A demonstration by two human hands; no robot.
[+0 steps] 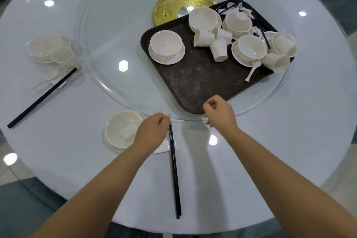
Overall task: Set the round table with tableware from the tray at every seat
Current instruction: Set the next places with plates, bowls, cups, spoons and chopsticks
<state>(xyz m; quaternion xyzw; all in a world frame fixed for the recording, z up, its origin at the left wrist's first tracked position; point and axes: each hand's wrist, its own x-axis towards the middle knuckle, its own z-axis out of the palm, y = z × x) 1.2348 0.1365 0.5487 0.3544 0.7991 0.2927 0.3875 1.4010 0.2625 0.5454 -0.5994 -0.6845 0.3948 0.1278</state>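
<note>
**Listener:** What does the head camera show of your hands?

**Me:** My left hand (154, 129) is down on the round white table (289, 141), fingertips pinching the far tips of a pair of long black chopsticks (174, 172). Their long axis runs from my fingers straight back toward my body, and near the far end they cross a small white rest (164, 148). Just left of that hand is a cream bowl stacked on a saucer (123, 131). My right hand (220, 115) hovers beside the left, fingers loosely curled, holding nothing I can make out.

**Listener:** And the tableware you draw from?

**Me:** A dark, scuffed rectangular tray (193, 83) lies just beyond my right hand, on a clear glass turntable (116, 44); its near corner almost touches my knuckles. So the right hand is nearer it. At the tray's near-left sits one neat cream bowl on its saucer (166, 47); farther right is a jumble of bowls, tipped white cups (218, 44), white spoons and more black chopsticks.

**Listener:** What does this seat lack?

**Me:** I judge a cup and a spoon. Far to my left, another place setting (50, 50) already has both.
</note>
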